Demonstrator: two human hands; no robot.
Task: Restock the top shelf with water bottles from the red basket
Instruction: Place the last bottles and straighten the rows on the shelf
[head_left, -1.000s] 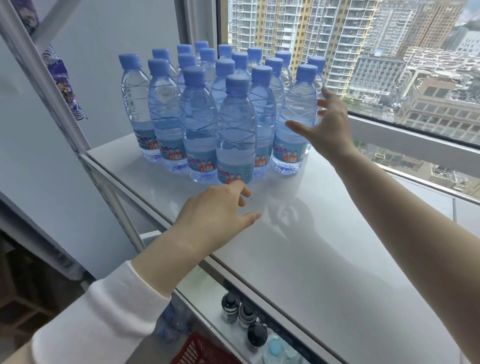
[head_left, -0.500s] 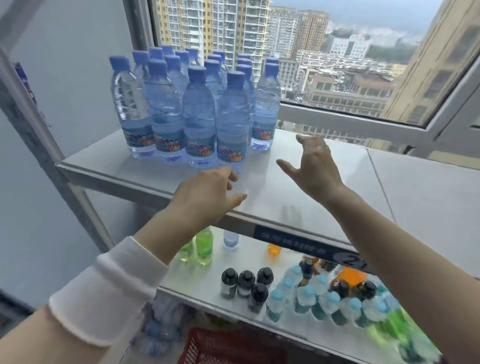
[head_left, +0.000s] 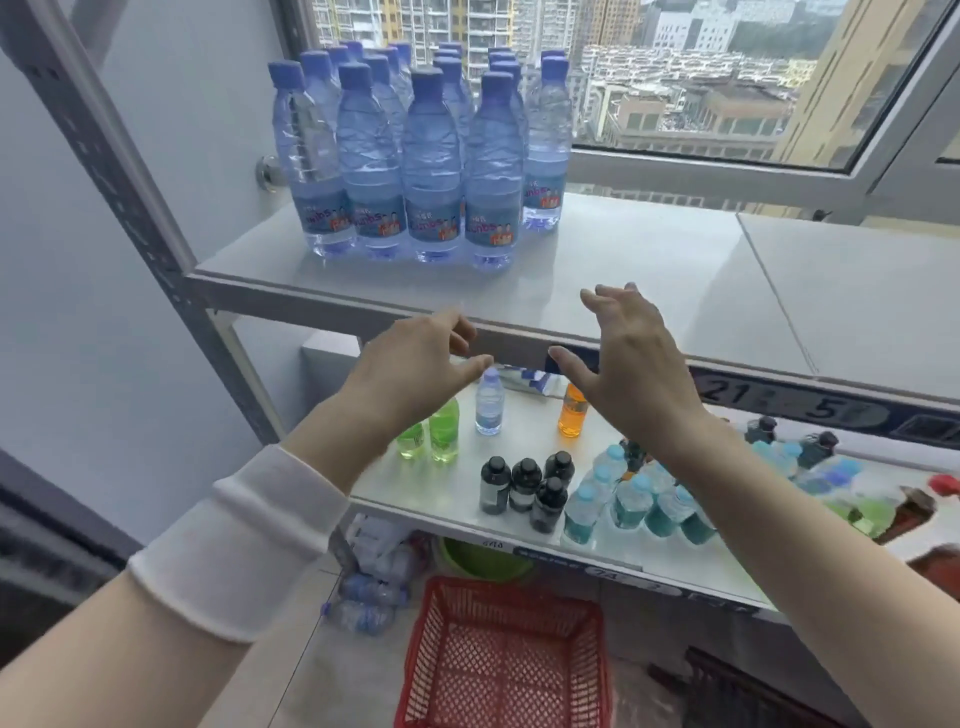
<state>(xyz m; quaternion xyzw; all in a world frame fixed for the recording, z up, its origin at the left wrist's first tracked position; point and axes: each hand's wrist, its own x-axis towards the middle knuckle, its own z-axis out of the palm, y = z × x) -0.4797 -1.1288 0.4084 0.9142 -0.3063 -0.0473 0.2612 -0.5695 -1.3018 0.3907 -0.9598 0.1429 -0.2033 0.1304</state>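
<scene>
Several blue-capped water bottles (head_left: 431, 166) stand packed together at the back left of the white top shelf (head_left: 649, 280). My left hand (head_left: 415, 364) hovers in front of the shelf's front edge, fingers loosely curled and holding nothing. My right hand (head_left: 628, 358) is beside it, fingers spread and relaxed, also holding nothing. Both hands are well short of the bottles. The red basket (head_left: 506, 660) sits on the floor below, and I see no bottles inside it.
The lower shelf (head_left: 457, 499) carries green bottles (head_left: 441, 431), a small water bottle (head_left: 489, 402), an orange bottle (head_left: 571, 413), black-capped bottles (head_left: 524, 483) and teal bottles (head_left: 634, 499). A grey upright post (head_left: 135, 208) stands left. Wrapped bottles (head_left: 363, 603) lie on the floor. A window is behind.
Both hands have pulled back from the bottle group to the shelf's front edge. The view has tilted down, bringing the lower shelf and the red basket into sight.
</scene>
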